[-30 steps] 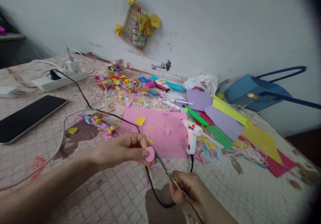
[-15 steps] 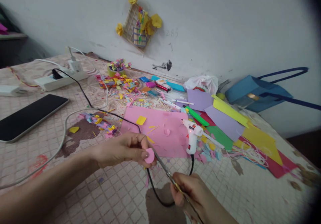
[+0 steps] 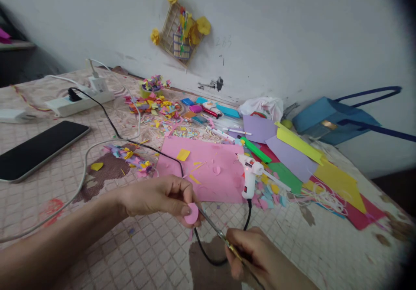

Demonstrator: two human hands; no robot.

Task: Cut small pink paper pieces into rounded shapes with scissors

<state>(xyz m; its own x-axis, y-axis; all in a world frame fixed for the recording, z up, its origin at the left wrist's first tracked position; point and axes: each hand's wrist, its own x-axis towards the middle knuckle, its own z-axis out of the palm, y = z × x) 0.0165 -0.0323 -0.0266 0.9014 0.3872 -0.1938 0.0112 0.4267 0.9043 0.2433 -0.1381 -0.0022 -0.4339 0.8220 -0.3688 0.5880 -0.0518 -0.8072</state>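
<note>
A small rounded piece of pink paper [image 3: 191, 213] is pinched between the thumb and fingers of my left hand [image 3: 162, 198]. My right hand [image 3: 256, 253] is closed around a pair of metal scissors [image 3: 221, 233]. The scissor blades point up and to the left, and their tips reach the edge of the pink piece beside my left fingers. Behind both hands lies a pink sheet [image 3: 224, 190] with a yellow square [image 3: 183, 154] and thin yellow scraps on it. A white glue gun [image 3: 249, 181] rests at its right edge, its black cable looping below my hands.
A black phone [image 3: 42, 149] and a white power strip [image 3: 81, 103] are on the left. Coloured paper scraps [image 3: 156, 105] are heaped at the back. Coloured sheets [image 3: 292, 155] overlap on the right, near a blue bag [image 3: 334, 118] against the wall.
My left hand has lowered slightly with the pink piece, which has moved down and a little left. My right hand and the scissors have shifted slightly right and down.
</note>
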